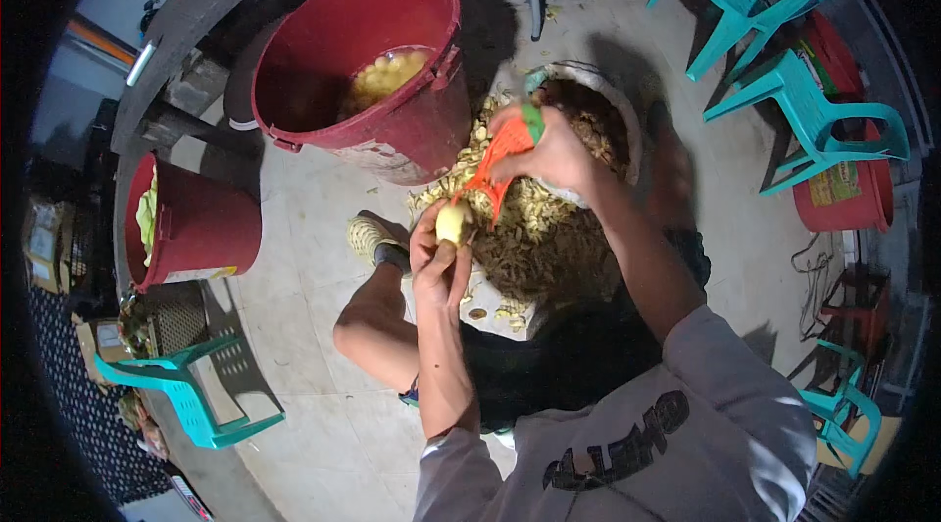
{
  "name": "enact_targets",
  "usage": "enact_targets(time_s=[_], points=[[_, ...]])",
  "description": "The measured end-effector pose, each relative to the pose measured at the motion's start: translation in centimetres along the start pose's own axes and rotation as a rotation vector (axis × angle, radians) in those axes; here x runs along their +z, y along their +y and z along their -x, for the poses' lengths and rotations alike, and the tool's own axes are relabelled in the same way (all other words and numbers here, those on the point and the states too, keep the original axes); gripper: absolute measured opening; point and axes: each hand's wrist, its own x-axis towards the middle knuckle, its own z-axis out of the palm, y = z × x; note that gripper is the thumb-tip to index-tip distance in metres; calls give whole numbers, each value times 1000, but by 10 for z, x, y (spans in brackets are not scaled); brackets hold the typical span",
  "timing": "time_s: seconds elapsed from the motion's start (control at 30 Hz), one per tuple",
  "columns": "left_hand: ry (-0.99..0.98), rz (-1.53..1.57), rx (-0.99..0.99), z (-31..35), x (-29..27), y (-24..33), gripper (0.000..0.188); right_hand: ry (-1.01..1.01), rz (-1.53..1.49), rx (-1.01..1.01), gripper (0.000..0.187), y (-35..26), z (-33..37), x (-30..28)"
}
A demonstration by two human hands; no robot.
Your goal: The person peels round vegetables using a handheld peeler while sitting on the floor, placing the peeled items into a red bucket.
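My left hand [438, 262] grips a pale, partly peeled potato [452, 224] between thumb and fingers, with some brown skin on its right side. Just above it, my right hand [555, 157] is closed round an orange peeler [504, 151] with a green end; its head comes close to the potato, though motion blur hides whether they touch. Beneath both hands spreads a heap of peelings [544, 248], pale at the far side and brown nearer me. Beyond my right hand, an open whitish sack [632, 120] holds brown, unpeeled potatoes, partly covered by that hand.
A large red tub [333, 42] at the far left contains pale peeled potatoes [387, 79]. Farther left stands a smaller red bucket [208, 228]. Turquoise plastic chairs [191, 395] sit at left and right, with more red buckets [867, 194] at the right edge.
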Motion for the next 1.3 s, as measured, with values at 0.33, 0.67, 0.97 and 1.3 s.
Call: enact_targets(time_s=[0.33, 0.67, 0.97, 1.3], points=[[58, -199, 34, 0, 11, -2, 68, -54, -16, -76, 45, -11, 7, 13], [96, -126, 52, 0, 9, -3, 71, -12, 41, 64, 45, -3, -1, 4], [146, -69, 111, -1, 16, -8, 66, 104, 179, 8, 50, 7, 0, -2], [94, 95, 69, -4, 9, -17, 67, 113, -76, 99, 48, 10, 5, -2]])
